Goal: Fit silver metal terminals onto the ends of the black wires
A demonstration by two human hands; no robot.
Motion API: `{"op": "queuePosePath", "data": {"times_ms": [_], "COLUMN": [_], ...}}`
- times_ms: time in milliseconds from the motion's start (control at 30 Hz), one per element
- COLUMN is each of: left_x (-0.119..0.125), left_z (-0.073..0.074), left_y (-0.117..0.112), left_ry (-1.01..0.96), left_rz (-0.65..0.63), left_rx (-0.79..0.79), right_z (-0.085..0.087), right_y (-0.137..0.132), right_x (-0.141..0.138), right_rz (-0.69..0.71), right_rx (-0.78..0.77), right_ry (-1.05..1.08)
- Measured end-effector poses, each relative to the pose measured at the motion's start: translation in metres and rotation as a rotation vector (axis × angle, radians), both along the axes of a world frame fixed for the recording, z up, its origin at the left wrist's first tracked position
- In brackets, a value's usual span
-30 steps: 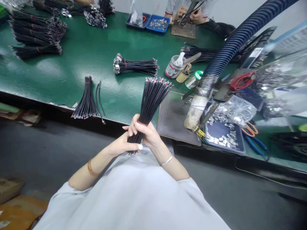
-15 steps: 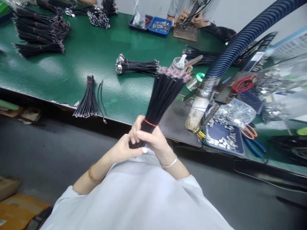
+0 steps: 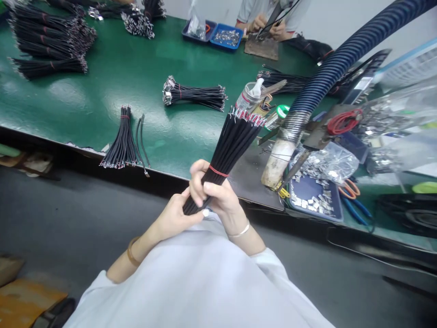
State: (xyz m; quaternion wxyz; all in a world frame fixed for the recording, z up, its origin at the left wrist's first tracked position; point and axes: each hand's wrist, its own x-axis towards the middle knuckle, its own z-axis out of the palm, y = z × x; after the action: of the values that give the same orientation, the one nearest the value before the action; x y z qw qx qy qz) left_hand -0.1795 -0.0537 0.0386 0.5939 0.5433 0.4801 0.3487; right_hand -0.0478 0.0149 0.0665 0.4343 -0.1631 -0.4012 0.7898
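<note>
A thick bundle of black cables [image 3: 235,141] slants up and away from my body, its far end fanned out with bare red and silver wire tips. A red band circles it near the middle. My right hand [image 3: 216,189] is closed round it just below the band. Lower down, my left hand [image 3: 179,212] grips the near end, which its fingers partly hide. On the green table [image 3: 143,68] ahead lie a smaller banded cable bundle [image 3: 123,141] with two loose cables beside it, and another bundle [image 3: 194,94] with silver connectors at its left end.
A blue ducting hose [image 3: 327,59] comes down at the right. Below it stand a tray of metal pieces [image 3: 316,196] and orange-and-blue pliers [image 3: 357,200]. A solder spool [image 3: 282,110] and a plastic cup [image 3: 246,98] sit behind my bundle. Across the table a co-worker's hands [image 3: 269,27] work.
The upper end of the bundle has dipped lower and its wire tips look sharper. My right hand's fingers have shifted slightly around it. The whole view has moved a little.
</note>
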Motion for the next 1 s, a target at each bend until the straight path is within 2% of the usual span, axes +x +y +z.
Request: {"op": "queuePosePath", "data": {"times_ms": [67,167,267,333,400,533,600,667,833,900,1000], "left_x": [0.000,-0.001,-0.005,-0.007,-0.009,-0.010,-0.011,-0.012,-0.017,-0.019,-0.020], "left_z": [0.000,0.004,0.006,0.003,-0.001,-0.009,-0.009,-0.008,-0.009,-0.012,-0.018], "left_y": [0.001,0.001,-0.001,-0.002,-0.003,-0.004,-0.004,-0.004,-0.006,-0.007,-0.008], "left_ry": [-0.027,-0.039,-0.014,0.008,0.040,0.081,0.083,0.069,0.048,0.050,0.045], "left_rz": [-0.014,-0.054,-0.059,-0.043,-0.014,0.048,0.061,0.044,0.010,0.010,0.007], "left_rx": [0.002,0.002,-0.002,0.010,0.045,0.071,0.036,-0.007,-0.079,-0.099,-0.110], "right_z": [0.003,0.022,0.037,0.035,0.025,-0.001,-0.006,-0.002,0.023,0.027,0.026], "right_y": [-0.003,0.004,0.016,0.022,0.026,0.021,0.015,0.011,0.022,0.029,0.037], "right_x": [-0.002,-0.001,0.003,0.002,-0.001,-0.011,-0.015,-0.016,-0.016,-0.017,-0.018], "right_rz": [-0.053,-0.169,-0.204,-0.186,-0.155,0.058,0.114,0.061,-0.156,-0.190,-0.178], "right_rx": [-0.036,-0.047,-0.027,-0.016,-0.005,0.034,0.023,-0.009,-0.045,-0.033,-0.016], "right_ry": [0.013,0.060,0.129,0.172,0.203,0.130,0.055,0.035,0.049,0.040,0.035]}}
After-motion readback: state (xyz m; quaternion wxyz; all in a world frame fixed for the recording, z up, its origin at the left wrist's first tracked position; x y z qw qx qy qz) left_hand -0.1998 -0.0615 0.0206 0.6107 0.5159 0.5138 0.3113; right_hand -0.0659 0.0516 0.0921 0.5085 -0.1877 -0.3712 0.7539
